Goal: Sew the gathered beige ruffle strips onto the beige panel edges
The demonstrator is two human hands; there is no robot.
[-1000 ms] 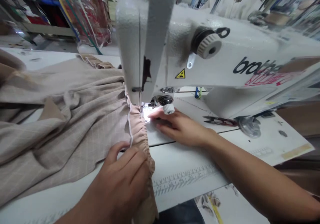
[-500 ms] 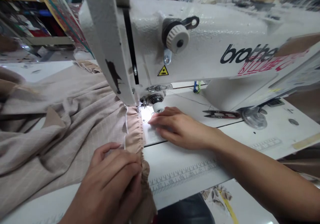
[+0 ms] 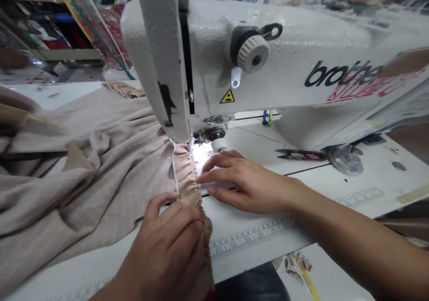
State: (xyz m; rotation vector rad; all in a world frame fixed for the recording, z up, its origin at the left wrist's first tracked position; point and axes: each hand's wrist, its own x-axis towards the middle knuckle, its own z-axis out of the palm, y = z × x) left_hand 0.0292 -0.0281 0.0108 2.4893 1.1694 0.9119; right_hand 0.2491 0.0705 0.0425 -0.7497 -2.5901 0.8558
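Observation:
A white Brother industrial sewing machine arches over the table, its presser foot lit by a small lamp. Under the foot runs a gathered beige fabric band with a thin white strip along its edge. It joins a large pleated beige checked cloth heaped to the left. My left hand pinches the gathers close to me. My right hand lies flat on the machine bed, fingertips against the band just in front of the foot. The needle is hidden.
Red-handled thread snips and a round metal part lie right of the machine. A ruler scale is marked on the table's front. Shelves of colourful goods stand behind on the left.
My right hand has slid toward me along the band, and its fingers have spread. The gathered band has shifted slightly, and the whole view has moved a little to the right.

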